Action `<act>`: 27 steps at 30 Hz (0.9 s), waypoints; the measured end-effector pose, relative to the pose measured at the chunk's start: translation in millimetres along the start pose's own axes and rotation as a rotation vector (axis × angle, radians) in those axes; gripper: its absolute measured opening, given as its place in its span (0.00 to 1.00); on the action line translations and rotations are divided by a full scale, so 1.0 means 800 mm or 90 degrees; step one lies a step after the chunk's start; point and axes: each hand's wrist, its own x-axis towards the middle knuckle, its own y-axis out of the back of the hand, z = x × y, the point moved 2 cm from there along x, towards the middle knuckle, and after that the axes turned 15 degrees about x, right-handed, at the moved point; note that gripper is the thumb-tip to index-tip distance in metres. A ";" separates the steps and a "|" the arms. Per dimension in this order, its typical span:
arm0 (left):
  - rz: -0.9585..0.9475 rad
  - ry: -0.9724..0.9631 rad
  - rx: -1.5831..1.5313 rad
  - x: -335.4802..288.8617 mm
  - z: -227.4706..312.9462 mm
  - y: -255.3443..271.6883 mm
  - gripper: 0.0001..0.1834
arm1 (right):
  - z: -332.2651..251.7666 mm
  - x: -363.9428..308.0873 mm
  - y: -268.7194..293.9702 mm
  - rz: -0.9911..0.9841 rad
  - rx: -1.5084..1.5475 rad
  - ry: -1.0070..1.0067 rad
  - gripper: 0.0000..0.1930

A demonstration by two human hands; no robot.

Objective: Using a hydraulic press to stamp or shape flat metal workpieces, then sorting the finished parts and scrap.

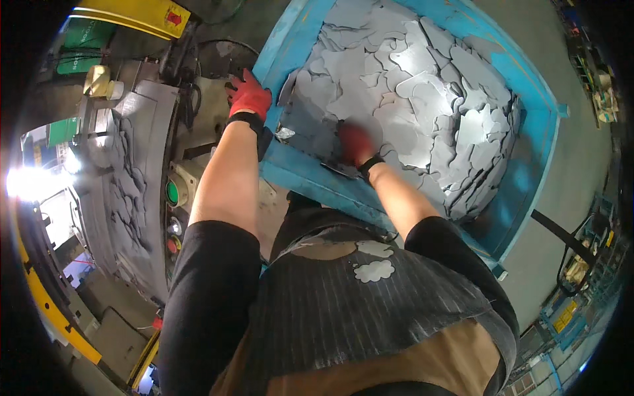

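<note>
Both grips wear red gloves: the left hand (249, 94) is closed over the rim of the blue bin (538, 125), and the right hand (355, 145), blurred, presses down among the sheet-metal blanks (422, 99); whether its fingers have closed on one I cannot tell. The blanks lie heaped inside the bin. They look thin, stiff, slick and sharp-edged, heavy in bulk but light singly; a free edge seems the best hold.

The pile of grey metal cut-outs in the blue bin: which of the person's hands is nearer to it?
Right. The right hand in its red glove rests on the pile of grey metal cut-outs; the left hand grips the blue bin at its rim, beside the pile.
</note>
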 end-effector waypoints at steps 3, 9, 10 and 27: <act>-0.011 0.001 -0.023 0.001 0.000 0.001 0.42 | -0.008 0.006 0.000 0.009 0.002 -0.047 0.45; -0.013 -0.007 -0.028 0.002 0.000 0.000 0.40 | -0.001 0.031 0.038 -0.198 0.045 -0.095 0.33; -0.002 -0.016 -0.029 0.005 0.002 -0.002 0.40 | 0.002 0.037 0.030 -0.210 0.032 -0.110 0.33; 0.011 0.020 -0.054 -0.003 -0.002 0.001 0.36 | 0.095 -0.003 0.059 0.009 0.367 -0.092 0.29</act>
